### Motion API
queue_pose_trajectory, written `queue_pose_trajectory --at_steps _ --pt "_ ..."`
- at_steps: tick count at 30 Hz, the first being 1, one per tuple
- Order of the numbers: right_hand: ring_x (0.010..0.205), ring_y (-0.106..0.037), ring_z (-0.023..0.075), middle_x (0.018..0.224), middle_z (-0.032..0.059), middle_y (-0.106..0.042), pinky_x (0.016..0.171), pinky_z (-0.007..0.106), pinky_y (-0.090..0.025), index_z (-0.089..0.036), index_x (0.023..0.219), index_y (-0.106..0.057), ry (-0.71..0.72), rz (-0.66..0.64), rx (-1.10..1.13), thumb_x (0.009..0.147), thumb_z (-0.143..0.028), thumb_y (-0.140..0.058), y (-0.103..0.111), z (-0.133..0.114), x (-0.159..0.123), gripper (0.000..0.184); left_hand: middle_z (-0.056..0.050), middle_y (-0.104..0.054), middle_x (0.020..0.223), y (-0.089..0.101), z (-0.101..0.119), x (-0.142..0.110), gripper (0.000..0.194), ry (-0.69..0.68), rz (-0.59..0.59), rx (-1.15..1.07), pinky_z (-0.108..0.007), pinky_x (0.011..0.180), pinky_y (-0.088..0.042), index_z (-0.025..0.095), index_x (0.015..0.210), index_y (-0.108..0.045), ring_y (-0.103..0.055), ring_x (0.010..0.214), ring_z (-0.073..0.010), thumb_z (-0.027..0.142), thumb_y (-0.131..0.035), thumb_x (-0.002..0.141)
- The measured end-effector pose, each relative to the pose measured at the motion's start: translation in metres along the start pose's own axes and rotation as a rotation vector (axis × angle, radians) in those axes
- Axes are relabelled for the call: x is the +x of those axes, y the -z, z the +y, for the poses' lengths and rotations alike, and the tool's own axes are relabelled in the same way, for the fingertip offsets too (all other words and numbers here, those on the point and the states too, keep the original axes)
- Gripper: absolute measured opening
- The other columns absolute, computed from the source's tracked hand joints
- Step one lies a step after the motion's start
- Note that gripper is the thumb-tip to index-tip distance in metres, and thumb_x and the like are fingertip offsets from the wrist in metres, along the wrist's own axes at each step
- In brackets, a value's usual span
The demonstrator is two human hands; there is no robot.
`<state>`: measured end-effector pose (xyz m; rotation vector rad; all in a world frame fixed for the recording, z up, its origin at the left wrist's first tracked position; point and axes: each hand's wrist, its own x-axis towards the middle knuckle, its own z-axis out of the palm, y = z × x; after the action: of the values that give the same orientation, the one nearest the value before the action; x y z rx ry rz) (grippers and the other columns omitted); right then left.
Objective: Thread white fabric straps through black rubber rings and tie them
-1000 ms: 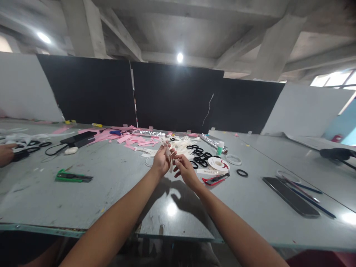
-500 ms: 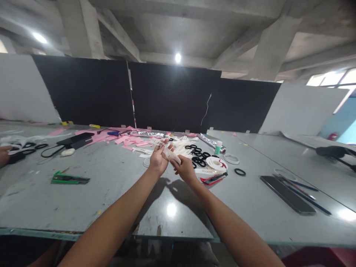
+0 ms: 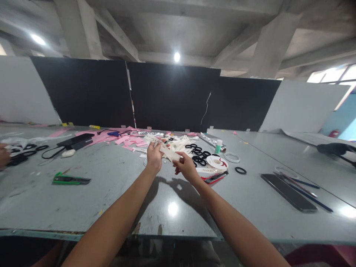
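Note:
A white printed ribbon (image 3: 166, 150) stretches at a slant between my two hands, above the table. My left hand (image 3: 154, 157) pinches it near its upper left part, and a short end sticks out beyond the fingers. At the lower right end, my right hand (image 3: 185, 165) grips it between thumb and fingers. Just behind lie a heap of white ribbon pieces (image 3: 182, 142) and a pile of black rings (image 3: 198, 155). To the right of my right hand are a ribbon spool (image 3: 217, 162) and a red box cutter (image 3: 215, 178).
A green box cutter (image 3: 71, 179) lies at left, near a black case (image 3: 75, 141) and pink scraps (image 3: 129, 141). A green-and-white bottle (image 3: 218, 146) stands behind the spool. A phone (image 3: 288, 192) and pens lie at right. Another person's hand (image 3: 3, 155) shows at the far left edge.
My hands have moved apart, so more of the ribbon shows between them. My left hand has turned and shifted slightly left and up.

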<state>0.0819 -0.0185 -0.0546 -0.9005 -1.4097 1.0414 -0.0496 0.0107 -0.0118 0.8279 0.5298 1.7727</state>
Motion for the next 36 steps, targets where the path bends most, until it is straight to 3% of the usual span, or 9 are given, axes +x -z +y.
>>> queue_pose_trajectory --at_steps 4,7,13,20,26,28,30,33,36 --pt "0.036 -0.048 0.0073 0.055 -0.0047 -0.055 0.033 0.019 -0.043 -0.016 0.081 -0.059 0.025 0.029 -0.119 0.072 -0.038 -0.063 0.003 0.002 0.001 0.024 -0.002 -0.066 0.092 0.001 -0.002 0.003 0.015 -0.022 0.028 0.082 -0.025 0.061 -0.054 0.019 0.093 -0.053 -0.066 0.063 -0.0124 0.014 -0.053 0.078" --pt "0.037 -0.048 0.0076 0.053 -0.0027 -0.055 0.034 0.019 -0.042 -0.016 0.066 -0.056 0.036 0.031 -0.192 0.077 -0.042 -0.057 0.005 0.003 0.0 0.028 -0.002 -0.066 0.09 0.002 -0.003 0.004 0.017 -0.044 0.024 0.122 -0.026 0.059 -0.053 0.019 0.095 -0.053 -0.065 0.061 -0.0129 0.016 -0.054 0.078" --pt "0.035 -0.048 0.0067 0.054 -0.0007 -0.059 0.035 0.017 -0.036 -0.016 0.066 -0.057 0.065 -0.092 -0.339 0.085 -0.048 -0.047 0.006 0.003 -0.004 0.038 -0.003 -0.065 0.093 0.003 -0.004 0.001 0.028 -0.037 -0.085 0.115 -0.023 0.055 -0.051 0.02 0.101 -0.053 -0.063 0.06 -0.0118 0.02 -0.062 0.075" --pt "0.034 -0.05 0.009 0.05 -0.001 -0.057 0.035 0.02 -0.038 -0.015 0.065 -0.055 -0.119 -0.379 -0.057 0.077 -0.066 -0.049 -0.002 0.001 -0.009 0.053 0.005 -0.052 0.071 0.002 0.01 -0.003 0.024 0.09 -0.197 -0.102 -0.018 0.042 -0.04 0.022 0.099 -0.052 -0.048 0.045 -0.0058 0.018 -0.058 0.077" --pt "0.035 -0.048 0.008 0.046 0.0016 -0.055 0.039 0.02 -0.037 -0.013 0.054 -0.055 -0.124 -0.398 -0.099 0.08 -0.066 -0.045 -0.005 -0.004 -0.016 0.06 0.006 -0.046 0.064 0.002 0.015 -0.003 0.023 0.192 -0.293 -0.077 -0.015 0.036 -0.029 0.022 0.098 -0.052 -0.039 0.039 -0.0035 0.019 -0.061 0.077" --pt "0.038 -0.05 0.0091 0.051 0.0038 -0.058 0.041 0.021 -0.039 -0.012 0.06 -0.059 -0.12 -0.356 -0.073 0.082 -0.067 -0.038 -0.005 -0.003 -0.015 0.063 0.006 -0.047 0.066 0.002 0.015 -0.003 0.024 0.203 -0.313 -0.062 -0.015 0.037 -0.029 0.022 0.099 -0.052 -0.039 0.04 -0.0031 0.02 -0.062 0.077" --pt "0.045 -0.052 0.01 0.061 0.0043 -0.061 0.044 0.022 -0.04 -0.013 0.073 -0.063 -0.067 -0.226 -0.038 0.083 -0.066 -0.038 -0.004 -0.003 -0.012 0.059 0.006 -0.048 0.067 0.002 0.013 -0.005 0.024 0.211 -0.35 -0.047 -0.015 0.038 -0.032 0.021 0.099 -0.053 -0.041 0.042 -0.0036 0.021 -0.063 0.077" --pt "0.056 -0.053 0.0106 0.071 0.0019 -0.061 0.049 0.021 -0.042 -0.017 0.091 -0.062 0.079 0.024 -0.019 0.083 -0.053 -0.048 0.002 -0.006 -0.006 0.039 0.004 -0.049 0.066 0.001 0.01 -0.01 0.022 0.26 -0.443 -0.014 -0.017 0.04 -0.034 0.02 0.098 -0.053 -0.043 0.044 -0.0052 0.023 -0.062 0.078" --pt "0.066 -0.054 0.0117 0.081 0.0012 -0.061 0.056 0.022 -0.044 -0.02 0.092 -0.061 0.155 0.144 0.038 0.079 -0.038 -0.053 0.011 -0.014 -0.001 0.023 0.003 -0.05 0.066 -0.002 0.008 -0.017 0.021 0.372 -0.581 0.026 -0.017 0.039 -0.031 0.018 0.097 -0.054 -0.042 0.042 -0.0054 0.025 -0.06 0.079"
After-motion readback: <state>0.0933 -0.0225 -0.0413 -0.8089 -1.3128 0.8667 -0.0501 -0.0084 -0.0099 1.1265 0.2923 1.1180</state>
